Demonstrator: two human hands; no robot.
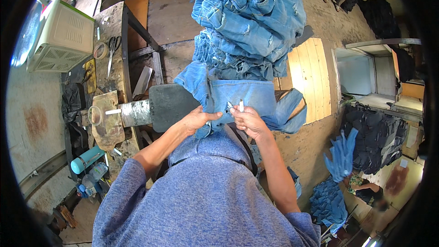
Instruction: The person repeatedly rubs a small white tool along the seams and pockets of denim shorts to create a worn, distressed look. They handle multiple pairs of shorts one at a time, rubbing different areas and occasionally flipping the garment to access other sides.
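A pair of light blue jeans (242, 96) lies spread in front of me, its waistband toward my body. My left hand (197, 120) presses on the waistband edge, fingers closed on the denim. My right hand (247, 118) pinches a short white stick, like a piece of chalk (241, 105), and a small metal piece at the waistband. Both hands sit close together over the same spot. Beyond them a big heap of blue jeans (249, 23) hangs and piles up.
A dark padded board (167, 105) lies left of the jeans. The workbench (112, 64) at left carries scissors (112, 48), tape rolls and a white box (61, 36). A teal bottle (87, 158) lies low left. Dark and blue garments (375, 142) are piled at right beside a person.
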